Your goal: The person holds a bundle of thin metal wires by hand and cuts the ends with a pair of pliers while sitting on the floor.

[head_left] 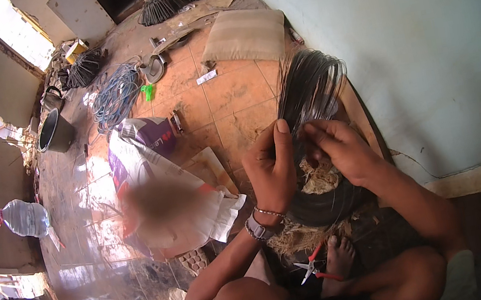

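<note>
A thick bundle of thin dark wires [309, 87] fans upward and bends over in front of me. My left hand [270, 167] is closed round its lower part, thumb pointing up along the strands. Beside it my right hand [342, 149] is closed in a pinch at the bundle's right side; its fingertips are partly hidden, so how many strands they grip cannot be told. Under my hands lies a black tyre-like ring [327, 208] with frayed, pale fibrous material [320, 178] in its middle. Red-handled pliers [315, 266] lie spread by my foot.
A pale wall [416, 57] rises close on the right. Leftward lie a white and purple sack [137, 142], a coil of bluish wire [118, 94], a dark bucket [55, 131] and a large clear bottle [24, 218]. A striped cushion [244, 36] and several dark wire bundles [161, 7] sit farther back.
</note>
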Motion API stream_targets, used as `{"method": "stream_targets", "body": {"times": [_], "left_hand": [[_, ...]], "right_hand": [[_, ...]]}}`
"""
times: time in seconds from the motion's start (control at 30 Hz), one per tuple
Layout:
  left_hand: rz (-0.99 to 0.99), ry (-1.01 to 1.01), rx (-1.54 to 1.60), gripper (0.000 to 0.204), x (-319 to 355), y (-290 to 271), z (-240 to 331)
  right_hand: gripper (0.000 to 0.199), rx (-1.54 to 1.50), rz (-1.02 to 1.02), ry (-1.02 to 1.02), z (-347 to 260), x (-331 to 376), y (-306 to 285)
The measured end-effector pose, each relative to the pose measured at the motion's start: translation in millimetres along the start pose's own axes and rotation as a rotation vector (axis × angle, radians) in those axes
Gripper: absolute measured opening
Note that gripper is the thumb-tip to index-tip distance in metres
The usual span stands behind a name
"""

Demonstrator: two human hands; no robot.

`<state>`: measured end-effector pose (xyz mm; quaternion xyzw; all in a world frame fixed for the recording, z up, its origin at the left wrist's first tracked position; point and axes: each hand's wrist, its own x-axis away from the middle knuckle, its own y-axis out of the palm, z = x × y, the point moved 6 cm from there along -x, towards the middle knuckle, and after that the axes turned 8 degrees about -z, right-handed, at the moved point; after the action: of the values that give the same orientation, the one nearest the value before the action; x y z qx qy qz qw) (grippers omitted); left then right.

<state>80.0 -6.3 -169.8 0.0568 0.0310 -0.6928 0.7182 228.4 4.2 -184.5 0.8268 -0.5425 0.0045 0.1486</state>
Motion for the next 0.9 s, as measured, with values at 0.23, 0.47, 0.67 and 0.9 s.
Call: {"method": "stream_targets", "body": {"times": [0.23,0.47,0.67,0.9], "left_hand": [[0.026,0.081,-0.02,0.033,-2,-6,-8],[-0.009,0.09,-0.111,0.035,2,-4,2],[0.026,-0.035,0.119,0.04,3,-12,7],[-0.026,0.031,0.011,0.045,0,-7,-4]], "right_hand": [[0.007,1.454,-0.445,-0.232,-55,7,43],[0.025,0.243,-0.745,0.091,-39,2,31],[0.024,-0.272,-0.066,0.068,-25,-5,15],[0.02,1.67,-0.315,-0.186,-72,24,47]]}}
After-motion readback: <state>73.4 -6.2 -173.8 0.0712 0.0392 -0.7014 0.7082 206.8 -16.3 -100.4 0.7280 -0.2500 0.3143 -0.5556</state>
